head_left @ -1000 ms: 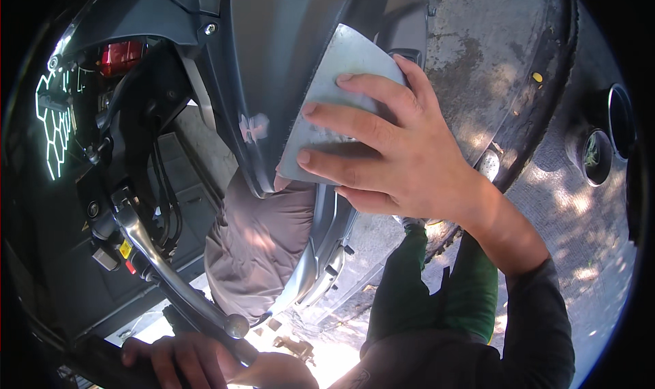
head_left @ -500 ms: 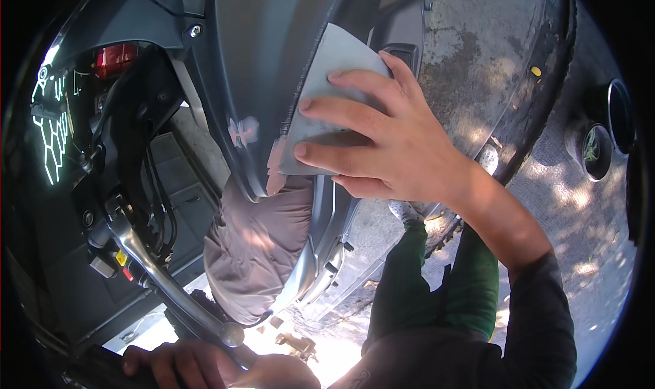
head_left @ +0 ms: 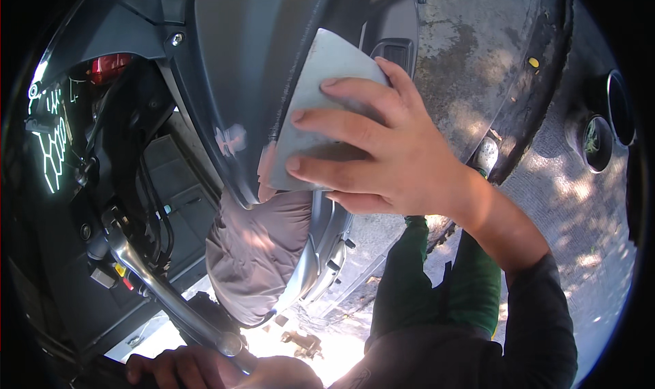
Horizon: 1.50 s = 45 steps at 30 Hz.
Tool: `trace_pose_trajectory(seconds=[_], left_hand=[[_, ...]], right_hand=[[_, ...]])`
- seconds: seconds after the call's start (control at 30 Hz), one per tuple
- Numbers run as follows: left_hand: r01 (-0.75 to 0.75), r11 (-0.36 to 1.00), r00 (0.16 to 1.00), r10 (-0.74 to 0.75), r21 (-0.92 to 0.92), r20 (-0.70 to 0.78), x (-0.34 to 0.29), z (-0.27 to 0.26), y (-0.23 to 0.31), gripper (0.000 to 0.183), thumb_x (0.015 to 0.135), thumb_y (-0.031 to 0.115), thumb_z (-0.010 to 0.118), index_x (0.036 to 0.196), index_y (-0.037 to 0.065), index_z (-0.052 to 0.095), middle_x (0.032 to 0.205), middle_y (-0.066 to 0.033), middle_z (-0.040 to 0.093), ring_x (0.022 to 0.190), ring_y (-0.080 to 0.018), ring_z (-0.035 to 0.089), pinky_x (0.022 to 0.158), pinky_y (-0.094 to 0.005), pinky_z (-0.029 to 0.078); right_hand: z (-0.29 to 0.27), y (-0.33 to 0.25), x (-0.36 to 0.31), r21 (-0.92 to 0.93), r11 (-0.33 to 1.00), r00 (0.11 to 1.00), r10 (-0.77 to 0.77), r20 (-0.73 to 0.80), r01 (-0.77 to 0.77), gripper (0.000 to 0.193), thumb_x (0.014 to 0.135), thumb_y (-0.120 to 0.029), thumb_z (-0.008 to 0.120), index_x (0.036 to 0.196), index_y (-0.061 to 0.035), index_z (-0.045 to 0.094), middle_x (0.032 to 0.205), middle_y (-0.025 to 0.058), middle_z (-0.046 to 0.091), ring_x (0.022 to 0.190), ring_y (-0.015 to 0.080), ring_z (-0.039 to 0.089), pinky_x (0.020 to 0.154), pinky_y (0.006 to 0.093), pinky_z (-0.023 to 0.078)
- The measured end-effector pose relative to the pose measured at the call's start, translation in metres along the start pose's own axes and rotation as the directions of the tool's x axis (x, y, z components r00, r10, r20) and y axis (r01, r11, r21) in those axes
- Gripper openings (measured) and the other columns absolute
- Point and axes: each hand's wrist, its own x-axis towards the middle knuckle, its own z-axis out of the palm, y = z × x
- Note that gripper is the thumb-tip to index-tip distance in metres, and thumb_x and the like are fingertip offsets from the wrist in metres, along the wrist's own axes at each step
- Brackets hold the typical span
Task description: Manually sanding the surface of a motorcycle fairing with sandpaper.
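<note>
Sheet, grey, sits over dark panel, gripped by splayed right hand, where uneven pressure could make its corner gouge pink strip; left hand, grip unclear.

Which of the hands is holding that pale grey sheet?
The right hand, fingers spread across the sheet; the left hand is near the silver lever instead.
</note>
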Motion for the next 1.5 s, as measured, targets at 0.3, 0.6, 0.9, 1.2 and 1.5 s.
trace_pose_trajectory(seconds=[0.3, 0.6, 0.9, 1.2, 1.5], left_hand=[[0.020, 1.000, 1.000, -0.020, -0.005, -0.002, 0.002, 0.000, 0.001, 0.050, 0.101, 0.032, 0.061, 0.139, 0.000, 0.052, 0.107, -0.0238, 0.069, 0.070, -0.0280, 0.072, 0.045, -0.0371, 0.060], [0.039, 0.999, 0.999, -0.039, 0.004, 0.019, 0.002, -0.001, 0.003, 0.050, 0.101, 0.030, 0.061, 0.141, 0.001, 0.051, 0.109, -0.0242, 0.069, 0.071, -0.0287, 0.072, 0.047, -0.0372, 0.061], [0.007, 1.000, 1.000, -0.007, 0.019, 0.009, 0.001, 0.001, -0.001, 0.049, 0.100, 0.029, 0.062, 0.139, 0.000, 0.051, 0.109, -0.0243, 0.068, 0.070, -0.0283, 0.073, 0.049, -0.0355, 0.063], [-0.015, 1.000, 1.000, 0.015, 0.004, -0.021, -0.001, 0.002, -0.003, 0.046, 0.100, 0.025, 0.063, 0.137, 0.001, 0.052, 0.107, -0.0237, 0.068, 0.070, -0.0270, 0.073, 0.048, -0.0348, 0.063], [-0.015, 1.000, 0.999, 0.016, 0.012, -0.028, -0.002, 0.002, -0.003, 0.046, 0.101, 0.027, 0.063, 0.137, 0.001, 0.052, 0.108, -0.0221, 0.069, 0.071, -0.0263, 0.073, 0.050, -0.0344, 0.064]], right_hand=[[0.004, -0.011, -0.005, 0.020, 0.999, 0.999, 0.033, -0.002, -0.033, 0.053, 0.063, -0.027, 0.083, 0.114, -0.0332, 0.072, 0.139, -0.0023, 0.058, 0.128, 0.0312, 0.051, 0.103, 0.0653, 0.036], [-0.009, -0.008, -0.009, 0.025, 0.997, 0.996, 0.067, 0.059, -0.068, 0.055, 0.063, -0.028, 0.082, 0.117, -0.0320, 0.072, 0.140, -0.0007, 0.058, 0.127, 0.0319, 0.051, 0.102, 0.0632, 0.038], [-0.008, 0.010, 0.009, -0.002, 1.000, 0.999, 0.005, -0.041, -0.005, 0.057, 0.062, -0.025, 0.081, 0.118, -0.0314, 0.072, 0.143, -0.0005, 0.057, 0.128, 0.0328, 0.051, 0.102, 0.0623, 0.038], [-0.011, 0.016, 0.005, -0.026, 0.999, 0.999, 0.032, -0.010, -0.032, 0.054, 0.062, -0.025, 0.081, 0.115, -0.0335, 0.073, 0.142, -0.0026, 0.057, 0.128, 0.0310, 0.052, 0.103, 0.0631, 0.038], [-0.011, 0.030, 0.003, -0.016, 1.000, 1.000, 0.011, 0.018, -0.011, 0.058, 0.060, -0.025, 0.083, 0.117, -0.0323, 0.072, 0.142, -0.0018, 0.057, 0.128, 0.0322, 0.053, 0.100, 0.0627, 0.039]])
